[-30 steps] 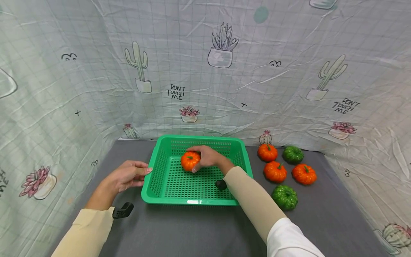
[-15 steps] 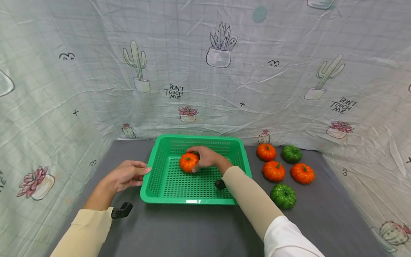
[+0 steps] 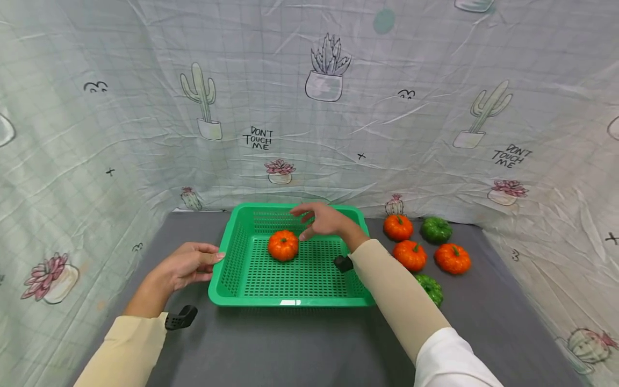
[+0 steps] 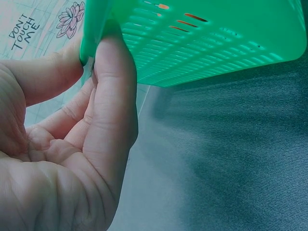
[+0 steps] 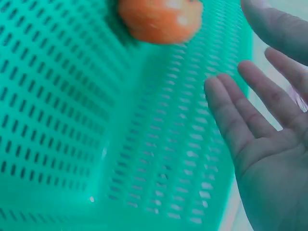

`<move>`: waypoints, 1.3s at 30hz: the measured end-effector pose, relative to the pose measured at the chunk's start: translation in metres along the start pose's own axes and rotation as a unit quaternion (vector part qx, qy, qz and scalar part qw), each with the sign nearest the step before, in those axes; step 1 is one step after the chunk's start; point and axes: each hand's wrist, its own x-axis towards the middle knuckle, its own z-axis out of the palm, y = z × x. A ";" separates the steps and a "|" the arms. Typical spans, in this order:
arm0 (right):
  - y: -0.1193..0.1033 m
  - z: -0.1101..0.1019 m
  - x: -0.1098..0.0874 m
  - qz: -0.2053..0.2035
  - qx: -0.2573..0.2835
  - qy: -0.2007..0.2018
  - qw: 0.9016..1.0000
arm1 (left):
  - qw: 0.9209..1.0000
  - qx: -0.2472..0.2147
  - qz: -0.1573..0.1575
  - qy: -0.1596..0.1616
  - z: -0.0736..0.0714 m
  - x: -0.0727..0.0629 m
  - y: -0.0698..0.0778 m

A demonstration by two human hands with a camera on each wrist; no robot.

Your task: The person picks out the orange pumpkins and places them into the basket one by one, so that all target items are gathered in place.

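Note:
A green plastic basket [image 3: 290, 302] with slotted walls stands on the dark grey table. My left hand [image 3: 191, 263] pinches its left rim between thumb and fingers; the left wrist view shows the thumb and index finger [image 4: 113, 82] on either side of that rim. Inside the basket lies one small orange pumpkin [image 3: 283, 246], left of the middle. My right hand [image 3: 325, 220] hovers over the basket's back half with nothing in it, its fingers spread and apart from the pumpkin. In the right wrist view the same pumpkin [image 5: 161, 19] shows at the top, beyond the fingertips.
To the basket's right lie orange pumpkins [image 3: 410, 255] and green pumpkins [image 3: 436, 230] in a loose group. My right sleeve partly covers the nearest green one [image 3: 430, 289]. A printed cloth [image 3: 309, 107] hangs behind and at both sides of the table [image 3: 271, 349].
My right hand has let go of the orange pumpkin and moved up and to the right, fingers opening. The pumpkin stays in the basket. My left hand keeps its hold on the rim.

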 end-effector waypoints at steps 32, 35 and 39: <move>0.047 -0.094 -0.107 0.035 0.074 0.155 0.984 | 1.000 -0.004 -0.005 -0.001 0.000 0.001 -0.001; 0.055 -0.098 -0.118 0.041 0.063 0.168 0.983 | 1.000 -0.004 -0.004 -0.003 0.000 0.001 0.000; 0.065 -0.105 -0.134 0.053 0.054 0.185 0.980 | 1.000 -0.004 -0.005 -0.006 0.000 0.001 0.000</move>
